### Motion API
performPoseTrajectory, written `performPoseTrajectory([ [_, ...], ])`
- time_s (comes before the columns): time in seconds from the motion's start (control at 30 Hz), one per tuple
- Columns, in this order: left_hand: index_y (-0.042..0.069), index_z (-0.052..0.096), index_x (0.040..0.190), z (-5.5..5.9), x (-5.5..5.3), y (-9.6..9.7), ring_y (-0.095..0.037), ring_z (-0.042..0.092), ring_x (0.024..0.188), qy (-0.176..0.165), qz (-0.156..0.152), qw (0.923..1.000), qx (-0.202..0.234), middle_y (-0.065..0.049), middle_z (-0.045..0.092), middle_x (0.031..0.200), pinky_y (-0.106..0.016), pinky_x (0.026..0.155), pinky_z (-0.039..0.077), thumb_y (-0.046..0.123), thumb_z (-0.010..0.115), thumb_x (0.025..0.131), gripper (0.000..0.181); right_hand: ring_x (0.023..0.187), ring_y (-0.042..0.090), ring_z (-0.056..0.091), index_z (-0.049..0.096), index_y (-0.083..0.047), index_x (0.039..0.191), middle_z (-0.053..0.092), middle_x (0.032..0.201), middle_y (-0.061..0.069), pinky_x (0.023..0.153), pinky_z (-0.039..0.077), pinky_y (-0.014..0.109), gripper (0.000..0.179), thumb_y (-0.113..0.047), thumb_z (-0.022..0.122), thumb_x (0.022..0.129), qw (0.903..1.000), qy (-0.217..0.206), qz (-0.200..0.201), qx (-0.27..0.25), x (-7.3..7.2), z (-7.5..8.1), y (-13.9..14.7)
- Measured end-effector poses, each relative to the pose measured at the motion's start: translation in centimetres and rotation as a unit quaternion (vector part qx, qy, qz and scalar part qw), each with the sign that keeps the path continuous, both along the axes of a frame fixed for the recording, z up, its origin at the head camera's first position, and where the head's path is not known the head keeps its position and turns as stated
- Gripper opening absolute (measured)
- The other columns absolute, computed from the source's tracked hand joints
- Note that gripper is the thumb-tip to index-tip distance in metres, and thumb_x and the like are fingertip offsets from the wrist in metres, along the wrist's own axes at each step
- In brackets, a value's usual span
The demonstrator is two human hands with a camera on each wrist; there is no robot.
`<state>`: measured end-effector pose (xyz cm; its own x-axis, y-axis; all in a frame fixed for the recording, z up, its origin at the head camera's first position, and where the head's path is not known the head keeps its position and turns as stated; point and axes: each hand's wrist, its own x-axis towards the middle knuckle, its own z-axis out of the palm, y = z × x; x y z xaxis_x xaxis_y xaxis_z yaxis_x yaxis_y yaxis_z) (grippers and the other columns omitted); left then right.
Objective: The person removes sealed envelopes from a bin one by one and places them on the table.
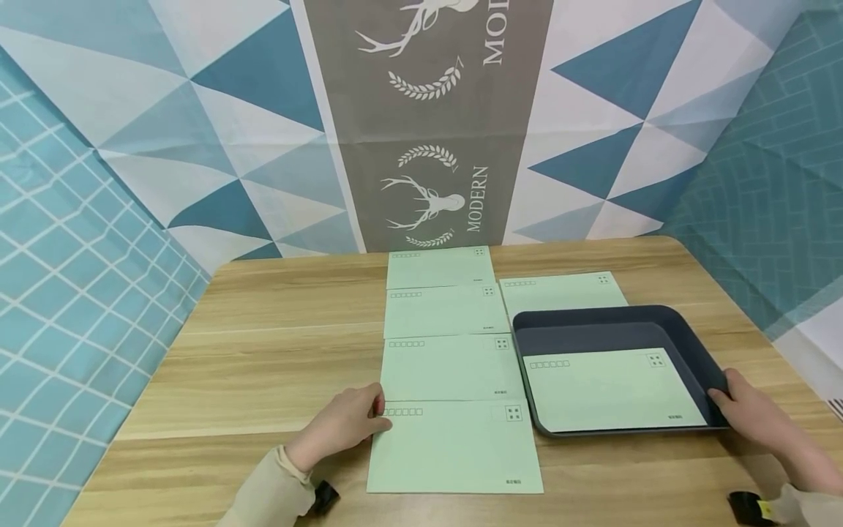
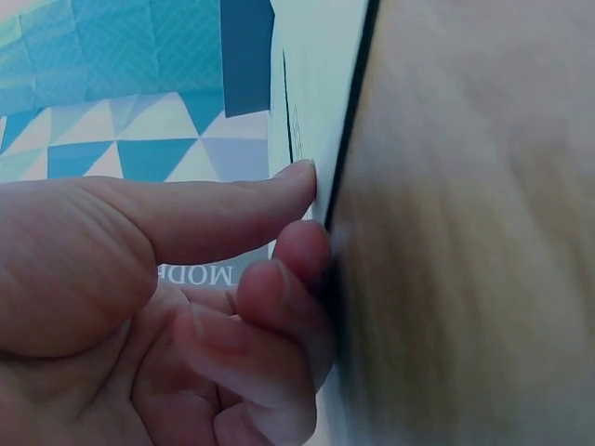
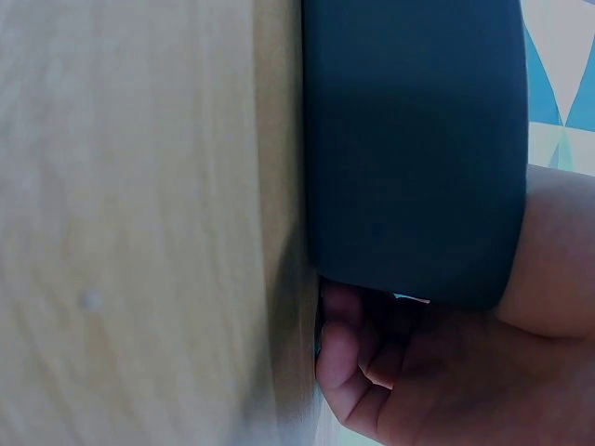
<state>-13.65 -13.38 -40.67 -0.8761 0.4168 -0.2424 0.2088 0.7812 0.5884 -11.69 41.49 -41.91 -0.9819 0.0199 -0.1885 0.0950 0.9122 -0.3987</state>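
In the head view, pale green envelopes lie in a column, and my left hand [image 1: 344, 423] is at the left edge of the nearest envelope [image 1: 454, 455]. The left wrist view shows the thumb [image 2: 279, 190] on its face and curled fingers at its edge, pinching it. My right hand [image 1: 757, 413] grips the right side of a dark grey tray [image 1: 586, 338], thumb over the rim. Curled fingers show beside the tray's outer wall [image 3: 414, 158] in the right wrist view. One envelope [image 1: 609, 399] lies inside the tray, at its near side.
Several more envelopes [image 1: 448, 369] run in line toward the back edge of the wooden table [image 1: 263, 351]. Another envelope [image 1: 560, 293] sticks out from behind the tray, partly hidden. A patterned cloth [image 1: 435, 124] hangs behind the table.
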Motion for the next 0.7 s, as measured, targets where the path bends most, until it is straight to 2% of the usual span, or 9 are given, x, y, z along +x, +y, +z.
performPoseTrajectory([
  [0.13, 0.011, 0.049, 0.074, 0.9, -0.2, 0.1, -0.008, 0.039, 0.047, 0.001, -0.018, 0.9998, -0.005, 0.003, 0.046, 0.058, -0.021, 0.043, 0.032, 0.017, 0.066, 0.082, 0.020, 0.087, 0.050, 0.046, 0.024, 0.026, 0.108, 0.039, 0.099, 0.045, 0.069, 0.041, 0.051, 0.032, -0.001, 0.035, 0.094, 0.9998, 0.015, 0.008, -0.004, -0.2, 0.0, 0.1],
  [0.23, 0.012, 0.050, 0.073, 1.8, -0.5, 0.6, -0.008, 0.039, 0.049, 0.031, -0.037, 0.9983, -0.034, 0.004, 0.046, 0.059, -0.022, 0.044, 0.032, 0.016, 0.065, 0.083, 0.018, 0.086, 0.049, 0.046, 0.025, 0.025, 0.107, 0.040, 0.097, 0.044, 0.068, 0.041, 0.051, 0.030, 0.000, 0.035, 0.093, 0.9997, 0.021, 0.010, -0.001, -0.3, 0.1, 0.1],
  [0.37, 0.015, 0.050, 0.072, 3.1, -0.8, 2.5, -0.008, 0.037, 0.050, 0.075, -0.063, 0.9930, -0.065, 0.005, 0.045, 0.059, -0.022, 0.045, 0.031, 0.016, 0.063, 0.085, 0.018, 0.089, 0.053, 0.045, 0.025, 0.026, 0.108, 0.038, 0.099, 0.047, 0.070, 0.040, 0.053, 0.032, -0.001, 0.036, 0.093, 0.9998, 0.016, 0.011, 0.006, -0.4, 0.1, 0.1],
  [0.47, 0.015, 0.050, 0.072, 3.8, -1.1, 4.3, -0.006, 0.036, 0.049, 0.082, -0.087, 0.9919, -0.042, 0.007, 0.045, 0.058, -0.019, 0.045, 0.030, 0.017, 0.063, 0.085, 0.018, 0.092, 0.055, 0.043, 0.024, 0.026, 0.110, 0.037, 0.102, 0.048, 0.072, 0.039, 0.055, 0.034, 0.000, 0.036, 0.093, 0.9997, 0.019, 0.014, 0.004, -0.5, -0.1, 0.1],
  [0.6, 0.015, 0.050, 0.073, 4.1, -1.6, 6.9, -0.003, 0.036, 0.050, 0.078, -0.121, 0.9895, 0.003, 0.008, 0.045, 0.058, -0.017, 0.048, 0.031, 0.017, 0.063, 0.086, 0.018, 0.090, 0.054, 0.044, 0.024, 0.025, 0.110, 0.037, 0.102, 0.047, 0.071, 0.040, 0.055, 0.033, 0.000, 0.037, 0.093, 0.9996, 0.023, 0.015, 0.002, -0.6, -0.2, -0.1],
  [0.7, 0.014, 0.056, 0.081, 4.3, -1.9, 8.8, -0.004, 0.039, 0.053, 0.082, -0.144, 0.9859, 0.022, 0.008, 0.048, 0.061, -0.017, 0.051, 0.034, 0.014, 0.063, 0.086, 0.008, 0.087, 0.051, 0.046, 0.025, 0.024, 0.109, 0.040, 0.099, 0.046, 0.069, 0.040, 0.053, 0.031, 0.001, 0.038, 0.093, 0.9996, 0.025, 0.015, 0.003, -0.5, -0.3, -0.2],
])
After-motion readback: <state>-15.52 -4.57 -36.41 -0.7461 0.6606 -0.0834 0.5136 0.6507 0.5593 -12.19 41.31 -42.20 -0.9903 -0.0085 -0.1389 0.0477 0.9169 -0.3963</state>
